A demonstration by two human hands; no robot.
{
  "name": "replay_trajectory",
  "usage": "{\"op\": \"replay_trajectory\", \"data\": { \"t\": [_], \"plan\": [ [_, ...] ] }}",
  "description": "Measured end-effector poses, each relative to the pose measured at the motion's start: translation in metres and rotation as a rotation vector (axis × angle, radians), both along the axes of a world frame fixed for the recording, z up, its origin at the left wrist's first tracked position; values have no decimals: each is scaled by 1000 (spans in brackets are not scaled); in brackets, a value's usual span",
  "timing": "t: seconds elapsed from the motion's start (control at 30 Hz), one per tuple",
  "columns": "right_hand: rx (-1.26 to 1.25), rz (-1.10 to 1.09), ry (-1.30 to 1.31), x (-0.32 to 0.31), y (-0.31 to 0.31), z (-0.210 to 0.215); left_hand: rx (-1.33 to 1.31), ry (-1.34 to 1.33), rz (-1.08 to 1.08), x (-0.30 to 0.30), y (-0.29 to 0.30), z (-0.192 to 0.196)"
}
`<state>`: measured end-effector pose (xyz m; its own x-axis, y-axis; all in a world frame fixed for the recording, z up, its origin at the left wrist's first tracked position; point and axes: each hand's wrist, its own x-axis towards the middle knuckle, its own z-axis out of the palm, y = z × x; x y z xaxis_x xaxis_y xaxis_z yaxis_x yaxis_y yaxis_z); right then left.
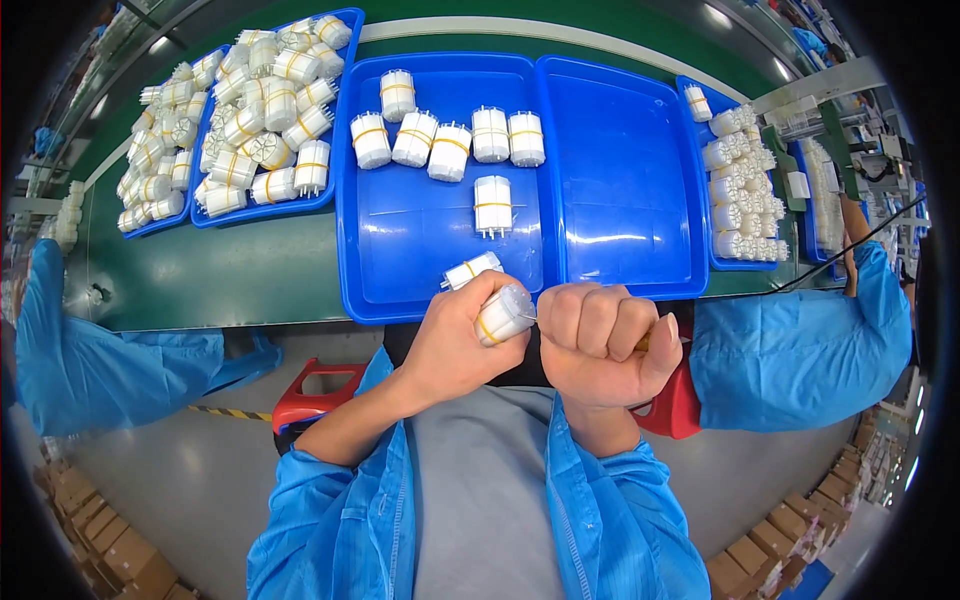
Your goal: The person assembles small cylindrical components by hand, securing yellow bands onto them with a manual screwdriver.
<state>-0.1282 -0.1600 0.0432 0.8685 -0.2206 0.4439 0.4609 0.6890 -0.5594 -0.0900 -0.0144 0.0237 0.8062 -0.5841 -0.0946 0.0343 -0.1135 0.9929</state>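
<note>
My left hand point(445, 340) is wrapped round a white cylindrical part with a yellow band point(497, 322), its clear ribbed end tilted up toward the right. My right hand point(605, 345) is closed in a fist beside it, knuckles upward. From that fist a thin metal pin point(530, 317) reaches to the part's end, and a yellowish bit shows by the thumb; the handle is mostly hidden. Just beyond my left hand, another banded white part point(472, 270) lies in the near edge of a blue tray point(410, 285). Several similar parts point(492, 206) stand farther back in that tray.
Right of it is a second blue tray point(630, 200). Blue trays piled with white parts point(265, 110) stand at the far left; another holds rows of white parts point(740, 190) at right. Blue-sleeved people point(110, 340) sit on both sides. A red stool point(310, 390) is at lower left.
</note>
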Motion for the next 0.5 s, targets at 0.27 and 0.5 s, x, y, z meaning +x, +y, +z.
{"op": "replay_trajectory", "data": {
  "t": [0.27,0.5],
  "plan": [
    [65,-2,64,7,1,-17,231,-262,1,1,-1,-11],
    [170,85,121,8,-11,-8,81,-182,11,4,-1,1]
  ]
}}
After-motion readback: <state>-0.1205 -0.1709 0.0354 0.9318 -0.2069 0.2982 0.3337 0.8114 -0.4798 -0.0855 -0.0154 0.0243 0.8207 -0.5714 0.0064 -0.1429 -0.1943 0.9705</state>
